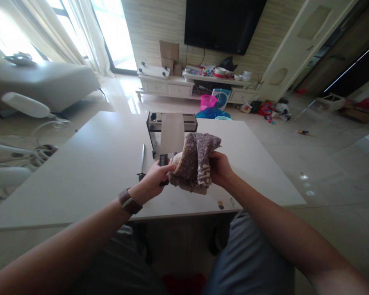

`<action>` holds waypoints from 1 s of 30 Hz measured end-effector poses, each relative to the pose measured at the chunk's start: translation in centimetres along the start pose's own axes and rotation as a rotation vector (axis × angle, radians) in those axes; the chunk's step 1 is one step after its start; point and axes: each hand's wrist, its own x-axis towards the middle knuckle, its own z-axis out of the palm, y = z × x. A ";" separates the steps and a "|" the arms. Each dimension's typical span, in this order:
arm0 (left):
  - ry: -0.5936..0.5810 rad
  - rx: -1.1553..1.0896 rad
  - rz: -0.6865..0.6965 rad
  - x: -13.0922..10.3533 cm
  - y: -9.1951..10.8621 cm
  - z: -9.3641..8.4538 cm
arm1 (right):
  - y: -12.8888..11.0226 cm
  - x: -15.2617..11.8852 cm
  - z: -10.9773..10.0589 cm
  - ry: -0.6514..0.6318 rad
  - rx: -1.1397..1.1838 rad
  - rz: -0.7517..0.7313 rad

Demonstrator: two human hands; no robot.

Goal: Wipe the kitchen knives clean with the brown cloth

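My left hand [155, 178] is closed around the black handle of a cleaver, whose broad, pale blade [172, 133] points up and away from me. A brown-purple and cream towel [193, 164] is bunched just right of the handle, close against the blade's lower part. My right hand [222, 169] grips the towel's right side, its fingertips partly hidden by the cloth. To the left, a honing steel [143, 157] with a dark handle lies on the white table [110, 164]. Behind the blade stands a black-and-silver knife rack [190, 121], partly covered by it.
Small stickers, one a yellow figure [220, 204], are near the table's front edge. Past the far edge are a pink basket [208, 101] and a blue plastic item [213, 113]. White chairs [27, 105] stand to the left. A low cabinet [160, 87] lines the wall beneath the television.
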 end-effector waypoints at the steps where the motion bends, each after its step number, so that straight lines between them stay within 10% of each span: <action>1: 0.001 -0.009 0.004 -0.1 0.0 0.1 | -0.1 -0.2 0.2 -0.002 0.014 -0.004; 13: 0.174 0.055 0.188 -1.0 0.8 0.3 | -0.6 -0.3 0.6 0.218 -0.139 -0.066; 19: 0.087 0.219 0.298 -0.6 1.6 -0.4 | -3.7 0.0 -0.9 0.345 -0.186 -0.341; 30: 0.106 0.327 0.424 -0.5 2.2 -0.3 | -4.2 -0.9 -1.7 -0.013 -0.575 -0.214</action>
